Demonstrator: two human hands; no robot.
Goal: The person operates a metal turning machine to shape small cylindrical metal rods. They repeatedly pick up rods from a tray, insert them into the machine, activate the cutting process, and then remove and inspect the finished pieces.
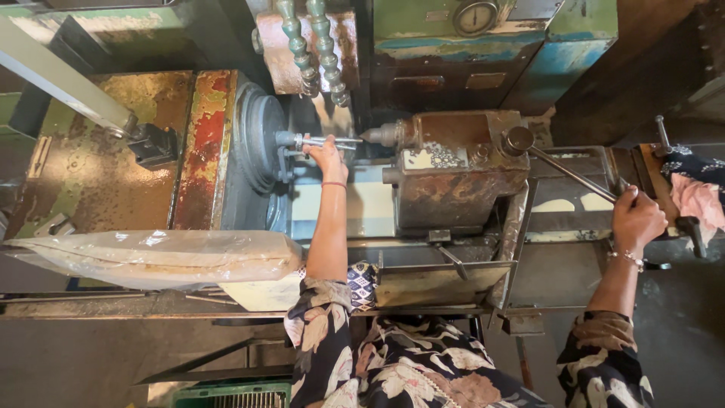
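Observation:
My left hand (326, 156) reaches forward and pinches a thin metal rod (332, 141) that sticks out of the round grey chuck (260, 140) of a lathe. A pointed tool tip (375, 136) on the rusty brown tool block (453, 170) faces the rod's free end. My right hand (637, 220) is closed around the end of a long steel lever (574, 176) that runs from a round knob on top of the block. Both arms wear floral sleeves.
A long bundle wrapped in clear plastic (151, 257) lies across the near left. Green ribbed handles (313, 45) hang above the chuck. A round gauge (475, 17) sits on the green housing. A pink cloth (698, 200) lies at far right. A metal tray (434, 283) sits below the block.

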